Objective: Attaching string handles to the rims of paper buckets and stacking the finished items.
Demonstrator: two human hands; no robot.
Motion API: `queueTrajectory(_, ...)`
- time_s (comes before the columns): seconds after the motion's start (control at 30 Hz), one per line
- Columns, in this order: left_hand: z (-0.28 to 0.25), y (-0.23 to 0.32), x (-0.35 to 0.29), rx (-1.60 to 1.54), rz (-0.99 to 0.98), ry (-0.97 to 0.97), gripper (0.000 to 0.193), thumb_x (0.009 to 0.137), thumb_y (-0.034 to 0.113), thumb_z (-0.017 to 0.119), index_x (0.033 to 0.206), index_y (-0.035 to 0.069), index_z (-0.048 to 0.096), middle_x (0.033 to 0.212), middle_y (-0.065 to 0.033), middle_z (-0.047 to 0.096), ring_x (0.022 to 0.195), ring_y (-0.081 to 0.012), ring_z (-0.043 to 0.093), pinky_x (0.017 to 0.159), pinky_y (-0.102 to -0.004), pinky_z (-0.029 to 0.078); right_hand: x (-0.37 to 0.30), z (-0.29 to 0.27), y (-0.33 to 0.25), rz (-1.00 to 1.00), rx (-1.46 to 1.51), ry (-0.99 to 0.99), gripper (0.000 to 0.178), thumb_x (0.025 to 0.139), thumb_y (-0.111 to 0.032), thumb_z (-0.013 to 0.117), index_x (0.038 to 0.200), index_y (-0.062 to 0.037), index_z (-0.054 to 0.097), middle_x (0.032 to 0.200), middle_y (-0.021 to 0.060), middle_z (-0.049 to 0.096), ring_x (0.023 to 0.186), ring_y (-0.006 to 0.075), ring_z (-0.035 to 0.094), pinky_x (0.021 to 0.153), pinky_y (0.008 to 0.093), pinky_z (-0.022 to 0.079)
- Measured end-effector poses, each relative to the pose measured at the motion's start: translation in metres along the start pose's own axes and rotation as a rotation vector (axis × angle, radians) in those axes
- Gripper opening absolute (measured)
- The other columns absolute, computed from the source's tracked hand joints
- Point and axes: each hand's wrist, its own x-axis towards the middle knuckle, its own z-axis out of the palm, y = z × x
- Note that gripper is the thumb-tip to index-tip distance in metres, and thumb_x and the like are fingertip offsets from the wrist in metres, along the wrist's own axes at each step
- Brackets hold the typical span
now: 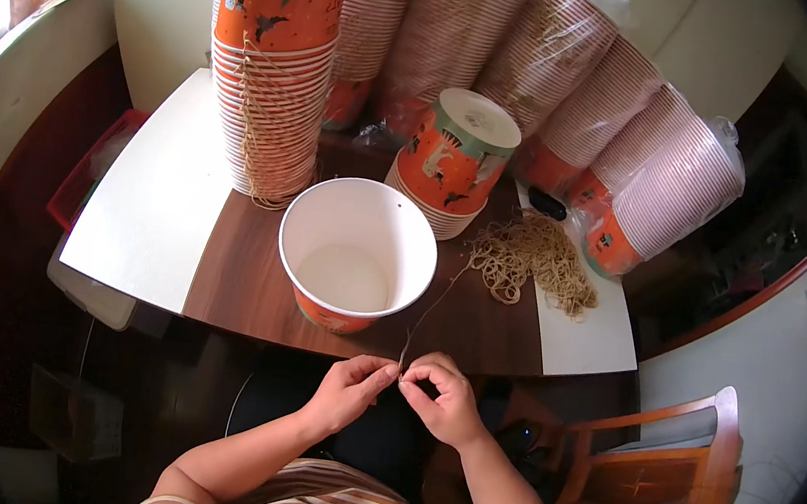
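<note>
Brown string (409,341) is pinched at the lower middle of the frame, just beyond the near edge of the tabletop (248,283). From there its long axis climbs almost straight up for a short way, then slants toward the upper right, slightly curved, to a tangled heap of tan cord (533,263) right of centre. The string looks thin and a little kinked, darker and thicker close to the hands, finer farther along. Left hand (351,390) and right hand (446,398) almost meet, thumb and forefinger of each closed together on the string; exactly how its end lies between the fingers is too small to tell. Just above and left of them, a white-lined paper bucket (351,266) stands upright, its round mouth facing up, its outside orange with a green band at the base.
</note>
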Motion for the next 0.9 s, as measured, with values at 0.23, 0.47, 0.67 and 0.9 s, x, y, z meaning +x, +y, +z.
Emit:
queueTrajectory(0.23, 0.001, -0.014, -0.013, -0.426, -0.368, -0.023, 0.032, 0.095, 0.034, 0.050, 0.100, 0.004, 0.061, 0.085, -0.0021, 0.062, 0.053, -0.0084, 0.044, 0.051, -0.0195, 0.037, -0.015, 0.012, -0.013, 0.266, 0.661, 0.051, 0.005, 0.089, -0.005, 0.056, 0.090, -0.0002, 0.056, 0.093, 0.0078, 0.059, 0.087, 0.0134, 0.056, 0.082, 0.0268, 0.044)
queueTrajectory(0.47, -0.006, -0.013, -0.005, -0.824, -0.270, -0.111, 0.020, 0.094, 0.019, 0.053, 0.102, 0.003, 0.061, 0.084, -0.0023, 0.063, 0.060, -0.0057, 0.051, 0.056, -0.0194, 0.041, -0.037, 0.030, -0.002, 0.391, 0.952, 0.145, 0.012, 0.092, -0.011, 0.054, 0.098, -0.0009, 0.054, 0.093, 0.0099, 0.062, 0.088, 0.0153, 0.058, 0.085, 0.0303, 0.045)
queueTrajectory(0.67, -0.010, 0.001, -0.024, -0.135, 0.058, 0.063, 0.019, 0.093, 0.016, 0.056, 0.099, 0.001, 0.067, 0.087, -0.0024, 0.063, 0.065, -0.0056, 0.052, 0.058, -0.0192, 0.044, -0.038, 0.018, 0.006, 0.312, 0.166, 0.288, 0.012, 0.084, -0.007, 0.059, 0.093, -0.0007, 0.056, 0.095, 0.0107, 0.060, 0.084, 0.0196, 0.057, 0.080, 0.0291, 0.045)
queueTrajectory(0.9, -0.004, -0.001, -0.034, 0.281, 0.421, 0.121, 0.011, 0.086, 0.007, 0.062, 0.092, -0.002, 0.066, 0.079, -0.0097, 0.062, 0.069, -0.0161, 0.058, 0.063, -0.0266, 0.047, -0.003, 0.030, -0.022, 0.081, 0.124, 0.093, 0.014, 0.078, -0.006, 0.067, 0.090, -0.0004, 0.063, 0.099, 0.0113, 0.062, 0.093, 0.0193, 0.059, 0.085, 0.0303, 0.045)
